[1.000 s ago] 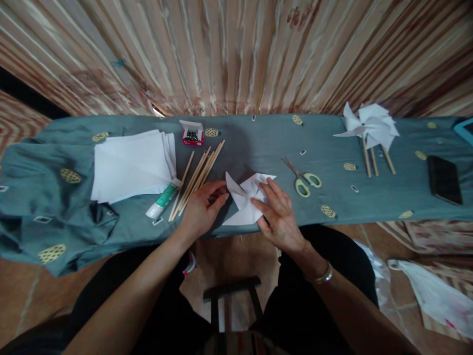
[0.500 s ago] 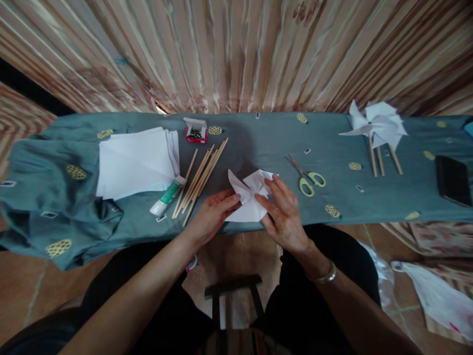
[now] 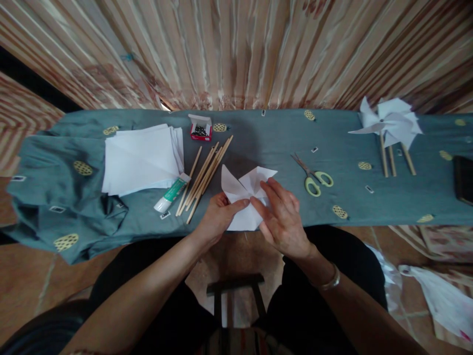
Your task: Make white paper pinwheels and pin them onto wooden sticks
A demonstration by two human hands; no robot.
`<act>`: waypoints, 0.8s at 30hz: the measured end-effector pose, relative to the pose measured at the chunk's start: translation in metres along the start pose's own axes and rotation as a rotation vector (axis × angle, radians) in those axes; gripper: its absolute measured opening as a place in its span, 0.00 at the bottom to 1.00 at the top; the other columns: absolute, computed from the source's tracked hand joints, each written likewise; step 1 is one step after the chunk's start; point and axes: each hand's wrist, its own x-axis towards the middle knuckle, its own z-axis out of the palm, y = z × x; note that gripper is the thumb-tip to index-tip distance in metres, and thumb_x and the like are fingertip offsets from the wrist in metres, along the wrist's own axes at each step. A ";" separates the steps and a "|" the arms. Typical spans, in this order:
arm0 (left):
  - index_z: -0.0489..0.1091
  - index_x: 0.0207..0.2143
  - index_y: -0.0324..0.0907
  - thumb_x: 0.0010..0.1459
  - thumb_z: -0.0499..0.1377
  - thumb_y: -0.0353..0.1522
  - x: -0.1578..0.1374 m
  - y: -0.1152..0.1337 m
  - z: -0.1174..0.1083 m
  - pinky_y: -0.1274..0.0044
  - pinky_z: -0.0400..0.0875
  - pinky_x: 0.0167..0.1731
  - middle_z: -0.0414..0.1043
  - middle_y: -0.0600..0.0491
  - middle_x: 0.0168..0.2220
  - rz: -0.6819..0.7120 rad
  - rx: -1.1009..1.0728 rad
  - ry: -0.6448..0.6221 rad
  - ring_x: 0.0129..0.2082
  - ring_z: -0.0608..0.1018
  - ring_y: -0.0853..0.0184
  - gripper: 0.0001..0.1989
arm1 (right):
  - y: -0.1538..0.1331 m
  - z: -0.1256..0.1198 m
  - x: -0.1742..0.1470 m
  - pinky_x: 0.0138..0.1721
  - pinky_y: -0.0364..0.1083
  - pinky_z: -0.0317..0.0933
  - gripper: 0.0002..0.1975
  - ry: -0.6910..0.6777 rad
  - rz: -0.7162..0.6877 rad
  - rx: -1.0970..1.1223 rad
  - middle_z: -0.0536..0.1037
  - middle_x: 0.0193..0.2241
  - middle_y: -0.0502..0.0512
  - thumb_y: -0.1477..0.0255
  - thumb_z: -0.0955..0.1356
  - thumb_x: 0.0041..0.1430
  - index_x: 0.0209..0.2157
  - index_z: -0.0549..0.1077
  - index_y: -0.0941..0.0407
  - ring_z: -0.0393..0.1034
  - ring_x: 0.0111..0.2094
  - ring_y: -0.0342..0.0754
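A white paper pinwheel [image 3: 246, 217], without a stick, lies between my hands at the near edge of the cloth-covered table. My left hand [image 3: 219, 215] grips its left side, thumb on top near the middle and the other fingers partly hidden beneath. On the right side, my right hand [image 3: 284, 217] presses the paper, its index fingertip close to the centre and its other fingers over the right blade. Several wooden sticks [image 3: 207, 177] lie left of the pinwheel. Green-handled scissors [image 3: 313, 178] rest to the right, blades pointing away.
A stack of white paper [image 3: 142, 158] lies at left, with a glue stick [image 3: 172, 194] by its corner. Behind the sticks stands an open red box [image 3: 201, 129] of small metal pins. Finished pinwheels [image 3: 395, 121] on sticks and a dark phone [image 3: 463, 178] lie at right.
My left thumb has moved inward towards the pinwheel's centre. The left blade now stands more spread out. The view has shifted slightly, carrying the table things a little to the right.
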 end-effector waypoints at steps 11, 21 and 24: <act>0.77 0.34 0.36 0.37 0.72 0.33 0.006 0.009 -0.010 0.75 0.73 0.33 0.82 0.48 0.34 0.144 0.015 0.076 0.29 0.80 0.64 0.19 | 0.002 -0.006 0.006 0.62 0.65 0.51 0.36 0.106 0.118 0.015 0.55 0.68 0.58 0.76 0.64 0.62 0.68 0.47 0.47 0.47 0.68 0.63; 0.77 0.32 0.36 0.38 0.72 0.33 0.013 0.011 -0.006 0.74 0.73 0.33 0.81 0.50 0.31 0.253 0.070 0.112 0.29 0.79 0.63 0.17 | -0.002 -0.008 0.019 0.64 0.68 0.51 0.10 0.225 0.218 0.241 0.59 0.66 0.54 0.70 0.68 0.61 0.45 0.73 0.51 0.51 0.67 0.62; 0.77 0.32 0.36 0.39 0.71 0.33 0.012 0.013 -0.003 0.73 0.73 0.35 0.81 0.50 0.32 0.277 0.084 0.122 0.31 0.80 0.63 0.15 | -0.006 -0.003 0.022 0.64 0.66 0.53 0.07 0.220 0.253 0.272 0.61 0.65 0.54 0.67 0.68 0.61 0.41 0.74 0.52 0.51 0.67 0.61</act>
